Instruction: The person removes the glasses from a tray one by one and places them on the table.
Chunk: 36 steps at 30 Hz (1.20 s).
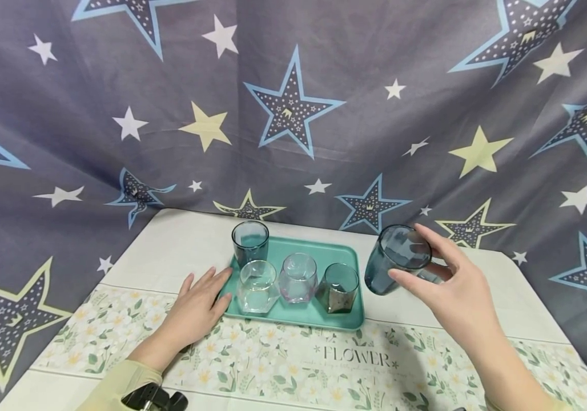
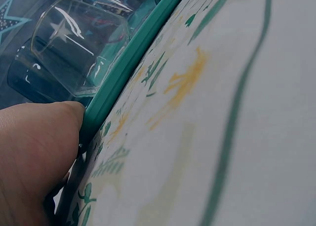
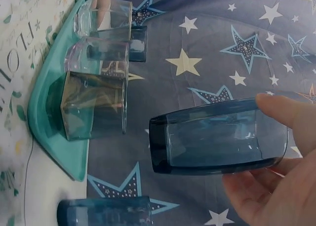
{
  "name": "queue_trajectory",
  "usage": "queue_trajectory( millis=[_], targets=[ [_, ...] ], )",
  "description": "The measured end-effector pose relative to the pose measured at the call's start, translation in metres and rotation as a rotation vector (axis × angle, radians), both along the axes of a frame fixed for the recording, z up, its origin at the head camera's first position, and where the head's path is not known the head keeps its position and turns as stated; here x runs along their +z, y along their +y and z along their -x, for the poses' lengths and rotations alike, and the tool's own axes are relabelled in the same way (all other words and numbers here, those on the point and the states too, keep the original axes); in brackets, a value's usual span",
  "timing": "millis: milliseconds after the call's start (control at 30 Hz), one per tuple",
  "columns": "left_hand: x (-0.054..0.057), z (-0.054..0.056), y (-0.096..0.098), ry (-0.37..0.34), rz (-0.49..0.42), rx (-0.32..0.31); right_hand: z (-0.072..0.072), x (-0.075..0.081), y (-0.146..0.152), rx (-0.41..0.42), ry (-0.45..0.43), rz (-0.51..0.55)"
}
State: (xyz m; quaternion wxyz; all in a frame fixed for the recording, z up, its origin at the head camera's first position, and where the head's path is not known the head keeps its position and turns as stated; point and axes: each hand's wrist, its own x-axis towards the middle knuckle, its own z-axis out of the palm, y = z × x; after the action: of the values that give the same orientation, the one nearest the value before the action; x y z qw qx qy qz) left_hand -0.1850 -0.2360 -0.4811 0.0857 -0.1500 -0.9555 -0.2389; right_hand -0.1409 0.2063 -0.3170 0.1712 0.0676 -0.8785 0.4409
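Observation:
My right hand [image 1: 460, 294] grips a blue glass tumbler [image 1: 382, 268] near its rim, between thumb and fingers. The tumbler is tilted, beside the right end of a teal tray [image 1: 293, 321]. In the right wrist view the held tumbler [image 3: 212, 137] shows its thick base, pointing away from the hand. My left hand [image 1: 196, 308] rests at the tray's left edge with fingers extended. Its thumb [image 2: 69, 112] touches the rim by a clear glass [image 1: 257, 288]. Also on the tray are a blue glass [image 1: 250, 242], a pinkish glass [image 1: 297, 279] and a dark grey-green glass [image 1: 341, 288].
Another blue glass [image 3: 106, 212] stands on the table right of the tray, mostly behind my right hand in the head view. A floral table cover [image 1: 293, 371] runs along the front. A grey curtain with stars [image 1: 293, 160] hangs behind the table.

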Motion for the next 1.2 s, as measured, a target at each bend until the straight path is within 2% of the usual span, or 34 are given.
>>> queue_trajectory(
  millis=[333,600,767,967,1200],
  targets=[
    [0.0,0.001,0.001,-0.008,0.005,0.002,-0.003,-0.001,0.025,-0.072,0.023,-0.023],
    [-0.003,0.003,0.0,-0.014,0.02,0.005,-0.012,-0.003,0.05,-0.158,-0.052,-0.035],
    [-0.003,0.004,0.0,-0.02,0.019,0.005,-0.015,-0.005,0.07,-0.255,-0.13,-0.081],
    [-0.001,0.004,0.0,-0.022,0.014,0.006,-0.009,-0.009,0.093,-0.299,-0.199,-0.125],
    [-0.002,0.003,0.0,-0.022,0.018,0.006,0.0,-0.017,0.11,-0.35,-0.228,-0.157]
  ],
)
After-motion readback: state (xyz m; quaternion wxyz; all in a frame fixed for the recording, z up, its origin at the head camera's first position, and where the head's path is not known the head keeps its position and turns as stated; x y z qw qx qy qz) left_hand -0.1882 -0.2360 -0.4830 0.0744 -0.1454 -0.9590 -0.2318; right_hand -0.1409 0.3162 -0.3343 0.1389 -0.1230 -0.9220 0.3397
